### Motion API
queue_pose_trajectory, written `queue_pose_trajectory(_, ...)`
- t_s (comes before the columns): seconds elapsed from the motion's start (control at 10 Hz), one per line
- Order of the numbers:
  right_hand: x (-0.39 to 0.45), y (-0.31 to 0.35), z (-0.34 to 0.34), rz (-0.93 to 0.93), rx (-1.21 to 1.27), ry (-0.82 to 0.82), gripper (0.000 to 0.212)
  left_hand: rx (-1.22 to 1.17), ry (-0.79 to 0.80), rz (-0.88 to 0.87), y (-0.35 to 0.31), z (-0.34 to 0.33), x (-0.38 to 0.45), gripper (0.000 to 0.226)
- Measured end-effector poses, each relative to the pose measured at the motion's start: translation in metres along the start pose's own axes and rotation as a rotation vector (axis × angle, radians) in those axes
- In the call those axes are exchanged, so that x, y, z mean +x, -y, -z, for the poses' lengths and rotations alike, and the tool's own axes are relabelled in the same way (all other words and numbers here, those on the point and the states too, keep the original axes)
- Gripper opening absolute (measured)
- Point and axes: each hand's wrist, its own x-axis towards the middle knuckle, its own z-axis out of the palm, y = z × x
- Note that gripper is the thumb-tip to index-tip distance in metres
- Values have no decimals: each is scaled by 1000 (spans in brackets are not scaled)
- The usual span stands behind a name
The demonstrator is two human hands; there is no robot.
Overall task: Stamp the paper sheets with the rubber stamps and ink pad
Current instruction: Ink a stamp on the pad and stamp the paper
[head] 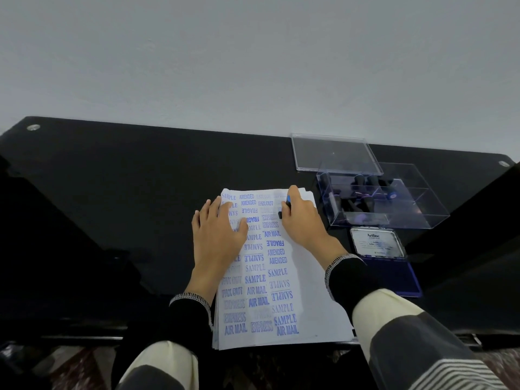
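A stack of white paper sheets lies on the black table, its top sheet covered with blue stamp marks such as SAMPLE, AIR MAIL and EXPRESS. My left hand rests flat on the sheet's left side, fingers spread. My right hand grips a black rubber stamp with a blue top and holds it against the upper part of the sheet. To the right, the open ink pad shows its blue pad, with its lid raised behind.
A clear plastic box holding several dark stamps stands at the right, past the ink pad. Its clear lid lies behind it by the wall. The black table stretches to the left; its front edge is near my sleeves.
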Motion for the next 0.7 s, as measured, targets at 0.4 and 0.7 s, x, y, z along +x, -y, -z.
queue_pose_trajectory(0.4,-1,-1,-5,-29,79,-39,11,-4,-2,-3,0,0,0,57)
queue_pose_trajectory(0.7,9,0,4,-31,71,44,13,-5,-3,-6,0,0,0,57)
